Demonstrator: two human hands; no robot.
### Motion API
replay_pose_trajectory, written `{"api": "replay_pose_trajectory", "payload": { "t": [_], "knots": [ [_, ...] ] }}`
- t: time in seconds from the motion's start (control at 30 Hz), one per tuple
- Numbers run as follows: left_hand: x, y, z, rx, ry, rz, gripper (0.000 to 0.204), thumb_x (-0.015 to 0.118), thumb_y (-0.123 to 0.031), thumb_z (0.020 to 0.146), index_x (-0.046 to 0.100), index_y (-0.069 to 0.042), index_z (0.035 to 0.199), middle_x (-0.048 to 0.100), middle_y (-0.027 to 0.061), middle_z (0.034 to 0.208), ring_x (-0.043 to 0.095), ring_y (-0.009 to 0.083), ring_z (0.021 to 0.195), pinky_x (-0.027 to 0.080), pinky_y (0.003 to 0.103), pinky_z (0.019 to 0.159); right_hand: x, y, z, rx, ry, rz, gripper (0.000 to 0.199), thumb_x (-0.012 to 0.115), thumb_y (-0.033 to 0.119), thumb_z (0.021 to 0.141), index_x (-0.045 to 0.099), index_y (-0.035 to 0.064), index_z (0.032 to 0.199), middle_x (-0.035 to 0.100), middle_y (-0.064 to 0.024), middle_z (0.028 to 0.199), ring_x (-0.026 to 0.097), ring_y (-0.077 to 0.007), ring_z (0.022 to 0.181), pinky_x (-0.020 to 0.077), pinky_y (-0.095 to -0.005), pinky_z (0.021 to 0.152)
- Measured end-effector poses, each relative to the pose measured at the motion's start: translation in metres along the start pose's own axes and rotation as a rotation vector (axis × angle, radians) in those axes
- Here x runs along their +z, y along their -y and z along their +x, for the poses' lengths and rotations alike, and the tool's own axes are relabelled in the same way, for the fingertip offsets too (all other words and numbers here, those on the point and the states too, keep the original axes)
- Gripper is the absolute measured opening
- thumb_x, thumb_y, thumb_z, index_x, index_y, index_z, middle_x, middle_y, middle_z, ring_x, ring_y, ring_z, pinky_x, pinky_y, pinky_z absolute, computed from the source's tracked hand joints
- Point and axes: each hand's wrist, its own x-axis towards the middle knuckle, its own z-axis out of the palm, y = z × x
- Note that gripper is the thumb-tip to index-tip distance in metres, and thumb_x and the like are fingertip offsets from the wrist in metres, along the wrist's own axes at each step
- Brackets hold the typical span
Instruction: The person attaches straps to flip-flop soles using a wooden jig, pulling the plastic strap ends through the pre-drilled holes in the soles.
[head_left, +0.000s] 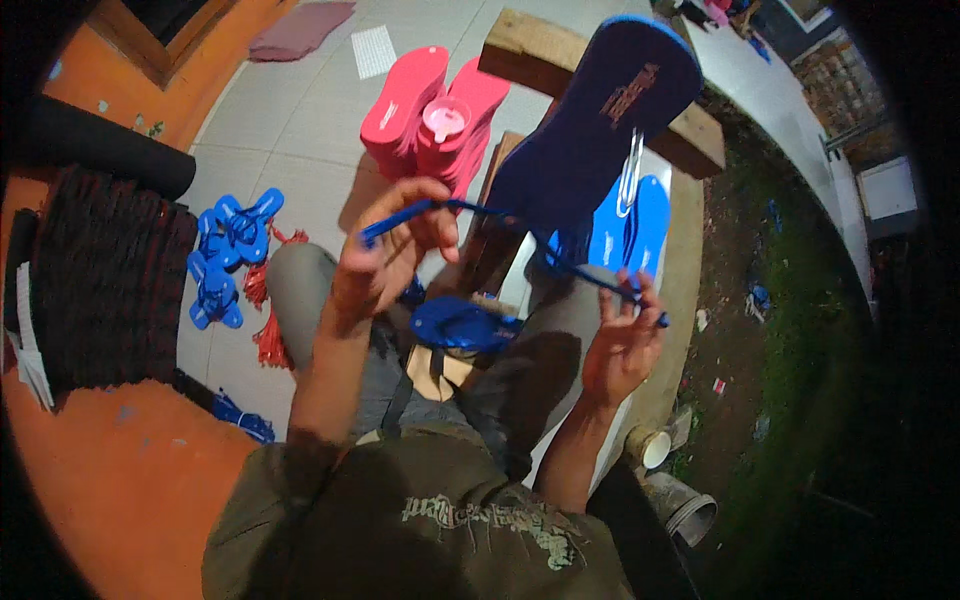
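A blue flip-flop strap (580,268) stretches between my two hands in front of my lap. My left hand (385,250) holds one end, which pokes out past the fingers. My right hand (622,345) pinches the other end, its tip showing beyond the fingers. Just past the strap, a large dark blue sole (600,130) rises at a slant against a wooden beam. A shiny looped metal piece (630,178) is at its right edge. Below the strap, a blue flip-flop (462,325) lies between my legs.
Stacked pink soles (405,100) carry a pink round container (445,120). Blue soles (635,225) lie at the right, near a wooden beam (530,50). Small blue straps (230,245) and red strands (270,335) lie left. A dark bundle (110,280) stands beyond them.
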Motion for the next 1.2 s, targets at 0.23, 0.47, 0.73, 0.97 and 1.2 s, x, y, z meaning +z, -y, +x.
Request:
{"api": "replay_pose_trajectory", "payload": {
  "t": [0.23, 0.47, 0.73, 0.97, 1.2],
  "knots": [
    [0.020, -0.024, 0.032, 0.284, -0.216, 0.978, 0.040, 0.056, -0.039, 0.084, 0.059, 0.001, 0.086, 0.050, -0.0017, 0.066, 0.042, 0.0044, 0.060, 0.030, 0.019, 0.052, 0.008, -0.017, 0.032, -0.011, 0.266, 0.003, 0.024, 0.048, 0.019, 0.090, 0.051, -0.0002, 0.105, 0.053, -0.0063, 0.084, 0.050, -0.0148, 0.073, 0.0447, -0.0316, 0.069],
    [0.060, -0.030, 0.092, 0.472, -0.259, 0.883, 0.039, 0.040, -0.031, 0.094, 0.061, 0.001, 0.094, 0.053, 0.0013, 0.075, 0.045, 0.0063, 0.067, 0.036, 0.019, 0.060, 0.067, -0.015, 0.046, -0.302, 0.337, -0.991, 0.011, 0.059, 0.012, 0.081, 0.062, 0.0019, 0.083, 0.052, -0.0106, 0.066, 0.051, -0.0193, 0.057, 0.0403, -0.0264, 0.054],
    [0.103, -0.032, 0.132, 0.752, -0.064, 1.286, 0.033, 0.050, -0.030, 0.088, 0.057, -0.001, 0.103, 0.058, 0.0151, 0.099, 0.055, 0.0259, 0.090, 0.043, 0.032, 0.077, 0.050, -0.016, 0.050, -0.130, 0.390, -0.373, 0.024, 0.049, 0.020, 0.090, 0.058, -0.0007, 0.082, 0.053, -0.0046, 0.068, 0.055, -0.0151, 0.065, 0.0466, -0.0303, 0.066],
    [0.108, -0.043, 0.149, 0.225, 0.150, 1.004, 0.043, 0.054, -0.041, 0.084, 0.059, 0.000, 0.095, 0.063, 0.0069, 0.075, 0.059, 0.0104, 0.066, 0.046, 0.025, 0.056, 0.055, -0.018, 0.038, -0.081, 0.596, 0.061, 0.032, 0.049, 0.031, 0.088, 0.055, 0.0008, 0.079, 0.050, -0.0042, 0.068, 0.052, -0.0120, 0.064, 0.0498, -0.0339, 0.070],
    [0.114, -0.040, 0.146, 0.192, 0.160, 0.872, 0.044, 0.056, -0.043, 0.082, 0.058, -0.001, 0.095, 0.063, 0.0050, 0.075, 0.059, 0.0086, 0.066, 0.047, 0.022, 0.057, 0.048, -0.015, 0.039, 0.162, 0.652, 0.040, 0.032, 0.051, 0.033, 0.087, 0.054, 0.0020, 0.078, 0.048, -0.0008, 0.062, 0.041, -0.0072, 0.051, 0.0386, -0.0217, 0.046]
  ]
}}
